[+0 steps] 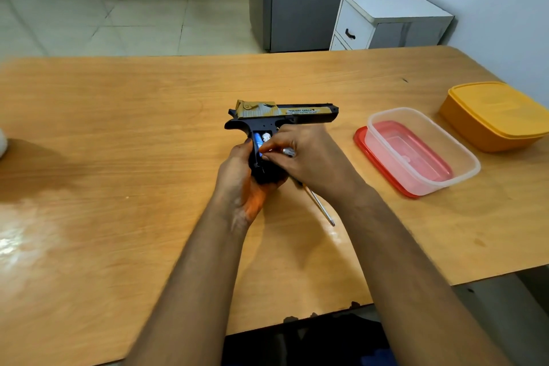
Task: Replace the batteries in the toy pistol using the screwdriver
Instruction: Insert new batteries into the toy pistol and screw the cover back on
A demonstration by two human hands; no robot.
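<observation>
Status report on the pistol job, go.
Left hand grips toy pistol grip. Right hand pinches battery at open compartment. Screwdriver beneath right wrist.

There is one view only, from the person's head, looking forward and down across the wooden table [118, 128]. Both forearms reach in from the bottom edge, near the lens; the floor and wall lie beyond.

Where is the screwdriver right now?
In the head view, the screwdriver lies on the table under the right hand, its tip pointing toward the near edge.
</observation>
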